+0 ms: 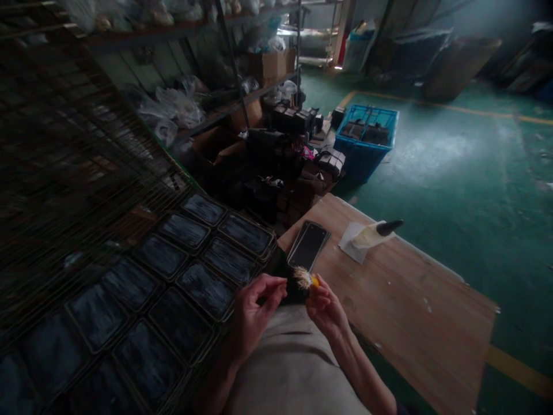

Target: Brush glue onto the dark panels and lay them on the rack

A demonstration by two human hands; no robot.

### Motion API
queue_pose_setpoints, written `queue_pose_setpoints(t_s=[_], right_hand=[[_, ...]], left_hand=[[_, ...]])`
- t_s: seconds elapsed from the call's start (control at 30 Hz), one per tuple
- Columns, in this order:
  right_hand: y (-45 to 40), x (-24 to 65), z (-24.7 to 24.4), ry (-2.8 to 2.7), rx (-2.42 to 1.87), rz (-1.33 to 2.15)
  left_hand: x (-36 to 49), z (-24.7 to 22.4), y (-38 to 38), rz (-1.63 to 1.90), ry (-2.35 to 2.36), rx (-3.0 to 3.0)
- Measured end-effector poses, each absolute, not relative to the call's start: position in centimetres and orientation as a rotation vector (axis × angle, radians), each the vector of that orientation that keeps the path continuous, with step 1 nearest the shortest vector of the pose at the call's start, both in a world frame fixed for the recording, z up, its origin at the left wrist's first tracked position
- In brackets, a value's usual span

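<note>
My right hand (325, 306) grips a small brush (303, 278) with splayed pale bristles and a bit of yellow handle showing. Close by on the left, my left hand (262, 301) has thumb and fingers pinched together near the bristle tips; anything between them is too small to make out. Just beyond both hands, a short stack of dark rectangular panels (308, 244) rests at the table's corner. Rows of similar dark panels (158, 253), with whitish streaks on their faces, lie to the left of my left hand.
On the wooden table (415, 300) a pale squeeze bottle (367, 236) with a black nozzle lies on a white sheet (351, 249). A blue crate (365, 155) stands on the green floor. Shelves with bags and cardboard boxes (273, 66) line the back. A wire rack (99, 138) rises at left.
</note>
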State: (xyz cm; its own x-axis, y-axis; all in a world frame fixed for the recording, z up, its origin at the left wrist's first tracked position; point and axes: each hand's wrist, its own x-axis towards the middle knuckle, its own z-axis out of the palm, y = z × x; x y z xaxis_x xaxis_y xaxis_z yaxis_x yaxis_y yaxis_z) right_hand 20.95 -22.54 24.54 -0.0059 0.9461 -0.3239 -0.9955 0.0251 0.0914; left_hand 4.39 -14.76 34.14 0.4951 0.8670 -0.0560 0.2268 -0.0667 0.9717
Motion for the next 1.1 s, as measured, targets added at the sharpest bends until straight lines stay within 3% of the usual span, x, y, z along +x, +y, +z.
queue_pose_setpoints(t_s=[0.6,1.1], right_hand=[[-20.3,18.8,22.9,0.382,-0.283,1.613],[-21.1,18.4,23.5,0.369,-0.395,1.539]], left_hand=[[3.2,33.5,-13.6,0.809,0.949,1.675],[2.5,33.1,-13.6,0.983,1.003,2.491]])
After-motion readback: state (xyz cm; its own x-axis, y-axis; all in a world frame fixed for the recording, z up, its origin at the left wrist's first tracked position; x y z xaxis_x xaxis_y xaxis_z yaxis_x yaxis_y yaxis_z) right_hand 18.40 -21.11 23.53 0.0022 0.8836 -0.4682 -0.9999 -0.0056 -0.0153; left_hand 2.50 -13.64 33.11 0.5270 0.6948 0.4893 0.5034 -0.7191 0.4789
